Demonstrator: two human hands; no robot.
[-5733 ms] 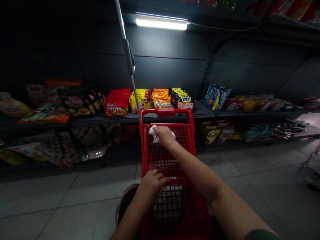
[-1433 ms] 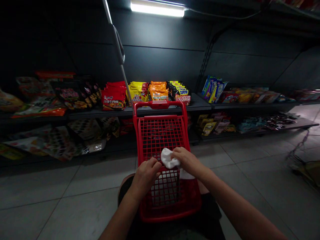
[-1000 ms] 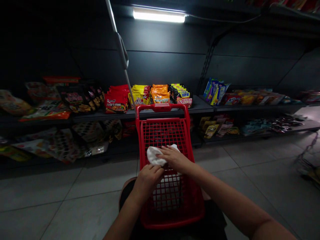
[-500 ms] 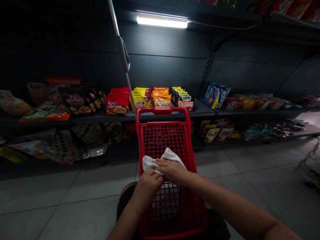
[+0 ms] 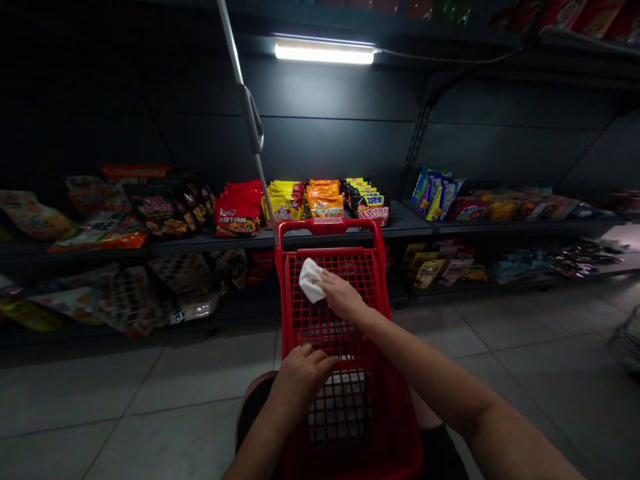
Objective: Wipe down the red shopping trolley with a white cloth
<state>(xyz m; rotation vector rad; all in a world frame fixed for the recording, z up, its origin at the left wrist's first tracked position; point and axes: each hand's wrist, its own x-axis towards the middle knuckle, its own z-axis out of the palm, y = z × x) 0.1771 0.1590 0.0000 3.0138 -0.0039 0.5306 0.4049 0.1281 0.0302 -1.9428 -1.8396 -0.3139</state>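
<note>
A red mesh shopping cart (image 5: 327, 227) stands in front of me, its top bar toward the shelves. My right hand (image 5: 341, 297) reaches to the far inner wall of the cart and pinches a crumpled white wipe (image 5: 310, 280) against the red mesh. My left hand (image 5: 301, 381) rests curled over the cart's near crossbar, well apart from the wipe. Its fingers seem to hold that bar, though the palm hides the grip.
A tall metal handle pole (image 5: 253, 120) rises from the cart's far left corner. Low dark shelves (image 5: 400, 227) with snack packets (image 5: 300, 203) run ahead, and a lit tube (image 5: 325, 52) sits above. Grey floor tiles (image 5: 150, 360) lie on both sides. A wire basket (image 5: 625, 343) shows at the right edge.
My right hand has moved forward to the far end of the cart with the wipe, which is bunched smaller. My left hand has drawn back toward me, and the two hands are now apart.
</note>
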